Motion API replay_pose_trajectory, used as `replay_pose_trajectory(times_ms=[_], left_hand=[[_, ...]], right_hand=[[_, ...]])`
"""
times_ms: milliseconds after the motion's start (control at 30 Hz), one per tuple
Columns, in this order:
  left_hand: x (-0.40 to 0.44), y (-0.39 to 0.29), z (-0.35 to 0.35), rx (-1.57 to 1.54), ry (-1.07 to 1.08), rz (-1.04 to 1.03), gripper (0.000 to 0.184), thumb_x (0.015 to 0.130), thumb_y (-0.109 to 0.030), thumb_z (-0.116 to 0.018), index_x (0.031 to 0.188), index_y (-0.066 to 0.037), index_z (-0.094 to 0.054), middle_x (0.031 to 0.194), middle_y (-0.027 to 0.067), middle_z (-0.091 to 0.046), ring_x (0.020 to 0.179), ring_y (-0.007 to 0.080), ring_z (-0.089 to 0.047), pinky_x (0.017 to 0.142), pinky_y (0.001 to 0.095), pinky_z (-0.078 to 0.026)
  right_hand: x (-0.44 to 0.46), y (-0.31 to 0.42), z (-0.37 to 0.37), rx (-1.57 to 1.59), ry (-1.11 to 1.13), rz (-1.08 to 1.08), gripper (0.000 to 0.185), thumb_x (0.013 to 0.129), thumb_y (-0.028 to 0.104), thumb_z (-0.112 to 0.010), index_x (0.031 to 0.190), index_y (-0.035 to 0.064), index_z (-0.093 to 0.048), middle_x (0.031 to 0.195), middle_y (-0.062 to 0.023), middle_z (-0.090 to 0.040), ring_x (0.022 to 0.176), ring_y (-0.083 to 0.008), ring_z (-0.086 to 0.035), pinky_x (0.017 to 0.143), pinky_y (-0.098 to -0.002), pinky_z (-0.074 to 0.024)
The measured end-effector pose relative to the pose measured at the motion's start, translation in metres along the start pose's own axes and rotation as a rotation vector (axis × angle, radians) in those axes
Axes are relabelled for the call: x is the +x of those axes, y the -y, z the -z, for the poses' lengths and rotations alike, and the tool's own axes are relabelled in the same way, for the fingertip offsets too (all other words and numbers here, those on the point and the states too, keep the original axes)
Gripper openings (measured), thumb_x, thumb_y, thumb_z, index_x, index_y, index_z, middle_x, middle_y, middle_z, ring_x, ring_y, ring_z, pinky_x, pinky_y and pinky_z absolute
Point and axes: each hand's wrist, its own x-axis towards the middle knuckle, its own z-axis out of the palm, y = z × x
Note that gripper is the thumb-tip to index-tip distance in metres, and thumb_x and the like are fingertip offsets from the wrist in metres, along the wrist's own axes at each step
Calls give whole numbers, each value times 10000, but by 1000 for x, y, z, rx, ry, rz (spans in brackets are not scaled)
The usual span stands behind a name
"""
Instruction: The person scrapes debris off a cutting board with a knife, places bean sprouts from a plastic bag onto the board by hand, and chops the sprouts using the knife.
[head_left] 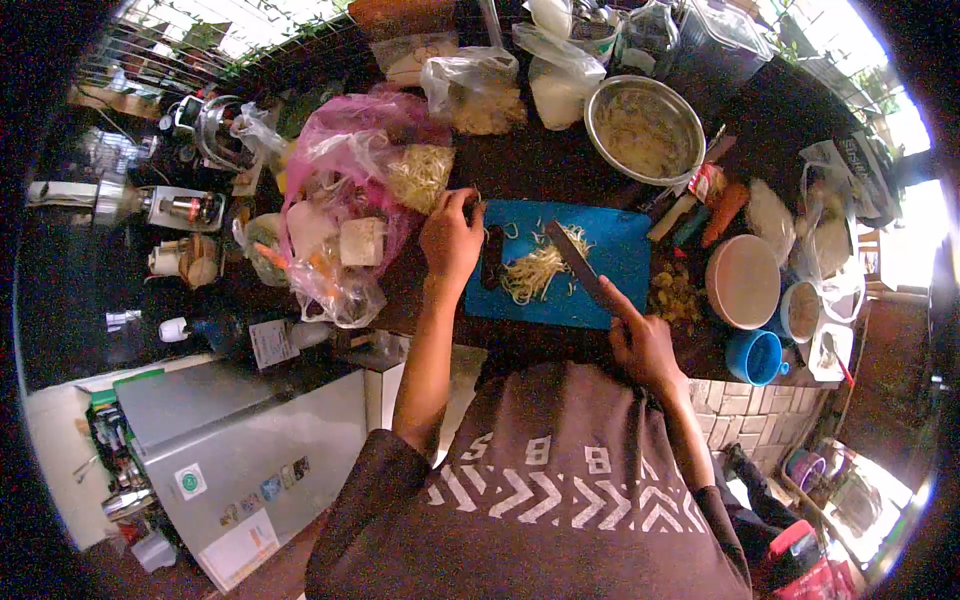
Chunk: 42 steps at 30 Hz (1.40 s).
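Note:
A blue cutting board (625,235) lies on the dark table with a loose pile of bean sprouts (532,272) on it. My right hand (642,345) grips a kitchen knife (578,258) by its handle, the blade slanting over the right side of the pile. At the board's upper left corner is my left hand (455,238), fingers curled together; whatever may be between them is too small to make out. Just beyond it sits a clear bag of bean sprouts (420,177), against a pink plastic bag (345,130).
Behind the board stands a metal bowl (645,130). To its right are a carrot (727,213), a pale round container (743,282) and a blue cup (754,357). Clear plastic bags (488,100) line the back. A grey refrigerator (270,440) is at lower left.

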Motion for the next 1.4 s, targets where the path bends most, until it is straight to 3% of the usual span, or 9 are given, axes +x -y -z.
replay_pose_trajectory(times_ms=[100,300,433,500,733,833,900,1100,1400], left_hand=[[14,-5,0,326,130,145,292,955,-319,-730,1141,-95,-714,1108,134,-733,994,384,-723,829,512,-586],[20,6,-9,459,187,19,193,989,-278,-682,1053,-98,-708,1074,135,-724,988,383,-722,804,532,-583],[16,2,10,259,139,-63,146,1000,-233,-660,1042,-99,-701,1066,127,-717,987,387,-718,803,521,-584],[14,4,22,106,307,-140,132,986,-189,-666,1066,-87,-695,1054,128,-706,983,395,-708,809,508,-584],[2,2,42,182,383,-224,158,942,-146,-704,1079,-66,-705,1093,134,-682,992,403,-695,844,508,-574],[1,3,42,227,458,-160,150,934,-143,-712,1069,-77,-713,1109,120,-678,1017,373,-692,851,504,-570],[1,0,40,422,405,-268,142,922,-164,-734,1045,-95,-725,1072,104,-682,1022,337,-685,851,487,-568],[4,-28,38,172,352,-260,120,903,-210,-762,986,-126,-739,989,80,-730,996,320,-680,856,473,-559],[-5,-44,28,256,469,-187,144,892,-236,-762,992,-135,-746,1011,79,-750,1021,320,-679,910,479,-535]], right_hand=[[2,1,0,-13,1,4,712,933,49,-577,1598,282,-476,656,-234,-615,545,-404,-620,594,-519,-506],[1,5,0,-39,-6,-14,706,948,58,-575,1607,283,-459,671,-244,-622,554,-417,-622,597,-529,-503],[-3,0,-2,4,-9,-5,703,951,55,-572,1607,282,-459,671,-244,-622,558,-423,-621,596,-530,-500],[-4,1,-2,53,-28,15,707,949,50,-574,1607,281,-459,666,-245,-619,563,-430,-621,595,-532,-499],[-2,4,0,50,4,11,714,936,41,-582,1602,272,-468,693,-252,-638,578,-430,-634,591,-529,-500],[-2,2,-1,31,7,27,715,932,40,-585,1601,266,-470,706,-254,-646,574,-428,-634,586,-526,-500],[-2,0,-3,13,-22,51,710,935,44,-586,1601,263,-470,707,-255,-646,566,-426,-629,580,-524,-499],[-1,3,-1,-7,1,17,694,942,49,-588,1595,258,-480,715,-253,-648,567,-425,-630,576,-522,-493],[-3,3,-2,51,-83,82,693,938,41,-584,1591,250,-486,766,-250,-677,568,-410,-633,582,-515,-499]])
